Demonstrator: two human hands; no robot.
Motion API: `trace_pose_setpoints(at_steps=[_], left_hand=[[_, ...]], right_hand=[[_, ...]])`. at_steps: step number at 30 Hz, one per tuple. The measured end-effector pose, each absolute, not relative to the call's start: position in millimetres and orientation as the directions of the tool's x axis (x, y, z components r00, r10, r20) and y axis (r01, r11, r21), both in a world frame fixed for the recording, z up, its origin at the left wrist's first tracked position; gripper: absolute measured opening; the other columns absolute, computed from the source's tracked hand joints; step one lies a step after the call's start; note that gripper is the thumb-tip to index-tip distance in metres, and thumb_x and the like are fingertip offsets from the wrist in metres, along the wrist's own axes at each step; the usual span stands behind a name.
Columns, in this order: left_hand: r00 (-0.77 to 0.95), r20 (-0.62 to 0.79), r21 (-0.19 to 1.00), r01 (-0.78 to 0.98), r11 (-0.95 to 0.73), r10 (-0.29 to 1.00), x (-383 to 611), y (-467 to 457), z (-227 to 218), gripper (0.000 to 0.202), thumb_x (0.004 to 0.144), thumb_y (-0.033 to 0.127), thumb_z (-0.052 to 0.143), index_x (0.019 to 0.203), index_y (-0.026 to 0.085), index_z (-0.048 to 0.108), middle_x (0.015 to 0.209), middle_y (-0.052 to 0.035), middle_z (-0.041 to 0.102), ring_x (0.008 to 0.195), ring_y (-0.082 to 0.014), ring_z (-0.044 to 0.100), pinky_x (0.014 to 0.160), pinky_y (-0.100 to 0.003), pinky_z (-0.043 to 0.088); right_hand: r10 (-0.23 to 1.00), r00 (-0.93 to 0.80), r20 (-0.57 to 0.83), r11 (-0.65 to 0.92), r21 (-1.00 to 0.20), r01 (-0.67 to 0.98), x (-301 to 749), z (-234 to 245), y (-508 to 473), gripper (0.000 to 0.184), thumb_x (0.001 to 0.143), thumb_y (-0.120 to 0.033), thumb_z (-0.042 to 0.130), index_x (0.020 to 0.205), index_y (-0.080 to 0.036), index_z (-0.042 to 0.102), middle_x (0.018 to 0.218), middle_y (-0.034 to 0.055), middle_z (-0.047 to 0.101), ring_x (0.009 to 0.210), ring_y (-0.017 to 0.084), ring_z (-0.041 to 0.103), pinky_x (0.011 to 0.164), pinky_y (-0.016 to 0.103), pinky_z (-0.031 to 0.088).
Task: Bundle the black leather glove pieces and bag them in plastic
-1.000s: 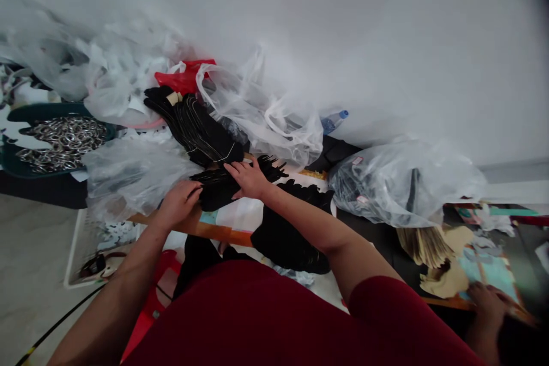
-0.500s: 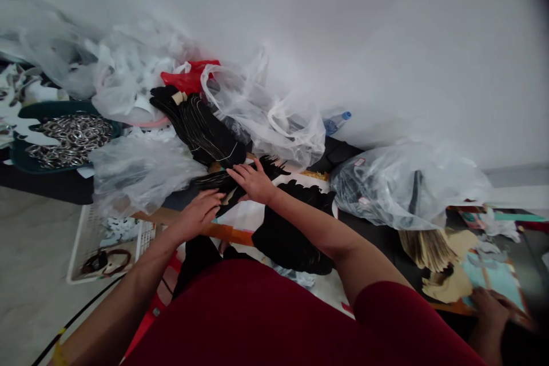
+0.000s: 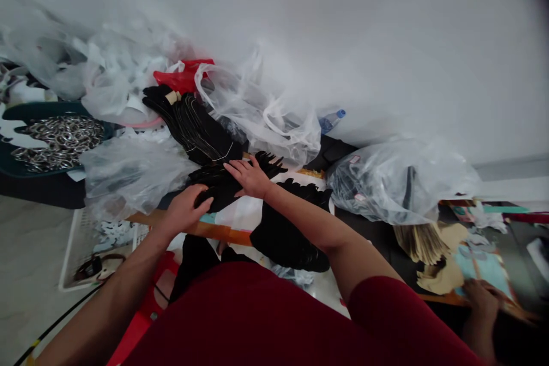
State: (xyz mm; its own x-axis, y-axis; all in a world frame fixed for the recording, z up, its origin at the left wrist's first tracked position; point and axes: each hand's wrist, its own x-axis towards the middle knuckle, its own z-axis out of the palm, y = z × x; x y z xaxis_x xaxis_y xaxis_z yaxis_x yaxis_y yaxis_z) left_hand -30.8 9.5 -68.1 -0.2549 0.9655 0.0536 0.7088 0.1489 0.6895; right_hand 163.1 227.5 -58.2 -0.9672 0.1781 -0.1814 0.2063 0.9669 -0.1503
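Observation:
A stack of black flat cut pieces lies on the work table in front of me. My left hand grips the stack's left end, thumb on the near side and fingertips curled at the end. On top of its right part rests my right hand, fingers stretched out and thumb apart. To the right, a fanned pile of black pieces with scalloped edges is partly covered by my right forearm. Behind the hands, a thick black bundle is tied with a thin band.
Clear plastic bags line the wall, with a blue-capped bottle among them. At left stand a dark green tray of metal rings and a white basket. A co-worker's hand is beside beige pieces at right.
My left hand has gone from lying with extended fingers near the black pieces to gripping their left end. My right hand stays on top. The view has shifted slightly.

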Motion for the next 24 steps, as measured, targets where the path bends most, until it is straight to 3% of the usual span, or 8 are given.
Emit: trace_pose_setpoints(at_steps=[2,4,8,14,17,20,22,24], left_hand=[[-0.218,-0.015,0.71,0.684,0.164,0.976,-34.1,17.1,-69.3,0.042,0.096,0.054,0.059,0.117,0.021,0.077,0.106,-0.0119,0.081,0.098,-0.0312,0.074,0.088,-0.044,0.061],[-0.14,-0.044,0.726,0.676,0.127,0.989,-36.7,27.6,-66.7,0.044,0.099,0.052,0.054,0.117,0.02,0.079,0.116,-0.014,0.082,0.108,-0.0333,0.075,0.098,-0.048,0.061],[0.13,0.005,0.753,0.652,-0.089,0.991,-34.4,39.1,-55.9,0.039,0.102,0.041,0.049,0.114,0.02,0.08,0.144,-0.0147,0.074,0.137,-0.0331,0.066,0.115,-0.048,0.054],[0.017,0.059,0.702,0.71,-0.053,0.998,-10.1,29.0,-59.8,0.025,0.101,0.031,0.049,0.092,0.022,0.071,0.112,-0.0144,0.077,0.107,-0.0302,0.07,0.1,-0.048,0.059],[-0.032,-0.027,0.82,0.57,0.04,0.999,-5.4,30.2,-68.7,0.022,0.095,0.034,0.057,0.108,0.022,0.07,0.125,-0.0146,0.077,0.116,-0.0308,0.073,0.103,-0.048,0.06],[0.056,-0.193,0.914,0.374,0.159,0.98,-12.3,40.1,-69.1,0.047,0.098,0.044,0.057,0.138,0.021,0.066,0.144,-0.0143,0.074,0.131,-0.0307,0.071,0.111,-0.047,0.058],[0.187,-0.268,0.906,0.384,0.181,0.945,-19.4,48.9,-63.4,0.053,0.102,0.051,0.052,0.143,0.021,0.069,0.151,-0.0135,0.07,0.143,-0.0312,0.064,0.121,-0.048,0.051],[0.288,-0.31,0.862,0.487,0.14,0.906,-24.5,56.7,-56.3,0.051,0.104,0.051,0.049,0.136,0.023,0.076,0.161,-0.0126,0.063,0.157,-0.0333,0.05,0.132,-0.052,0.038]], right_hand=[[0.176,-0.968,-0.178,0.969,-0.14,0.202,163.2,-59.3,227.5,0.12,0.083,-0.048,0.095,0.177,-0.016,0.027,0.174,0.025,0.043,0.157,0.041,0.045,0.135,0.07,0.016],[0.164,-0.972,-0.166,0.974,-0.128,0.187,164.1,-59.9,227.7,0.119,0.083,-0.048,0.095,0.176,-0.015,0.029,0.173,0.0247,0.043,0.156,0.041,0.046,0.135,0.07,0.016],[0.138,-0.977,-0.164,0.98,-0.118,0.158,168.4,-57.8,228.5,0.116,0.084,-0.049,0.094,0.176,-0.016,0.031,0.173,0.0246,0.044,0.156,0.04,0.047,0.135,0.069,0.016],[0.152,-0.971,-0.185,0.976,-0.124,0.177,174.3,-54.2,229.5,0.115,0.086,-0.049,0.093,0.177,-0.017,0.03,0.172,0.025,0.046,0.154,0.04,0.049,0.136,0.068,0.016],[0.14,-0.973,-0.185,0.977,-0.135,0.166,175.2,-56.7,231.7,0.113,0.087,-0.049,0.091,0.177,-0.016,0.03,0.172,0.0258,0.046,0.155,0.041,0.048,0.136,0.069,0.015],[0.115,-0.978,-0.172,0.98,-0.14,0.14,176.7,-59.9,234.0,0.111,0.089,-0.05,0.089,0.177,-0.017,0.03,0.172,0.0259,0.045,0.156,0.04,0.048,0.135,0.07,0.014],[0.091,-0.981,-0.169,0.984,-0.137,0.115,178.7,-60.6,234.5,0.111,0.089,-0.05,0.089,0.177,-0.017,0.03,0.173,0.0265,0.044,0.155,0.041,0.048,0.135,0.071,0.015],[0.071,-0.982,-0.176,0.988,-0.124,0.093,181.5,-59.5,234.1,0.112,0.088,-0.049,0.09,0.177,-0.016,0.03,0.174,0.0272,0.041,0.156,0.042,0.047,0.134,0.072,0.016]])
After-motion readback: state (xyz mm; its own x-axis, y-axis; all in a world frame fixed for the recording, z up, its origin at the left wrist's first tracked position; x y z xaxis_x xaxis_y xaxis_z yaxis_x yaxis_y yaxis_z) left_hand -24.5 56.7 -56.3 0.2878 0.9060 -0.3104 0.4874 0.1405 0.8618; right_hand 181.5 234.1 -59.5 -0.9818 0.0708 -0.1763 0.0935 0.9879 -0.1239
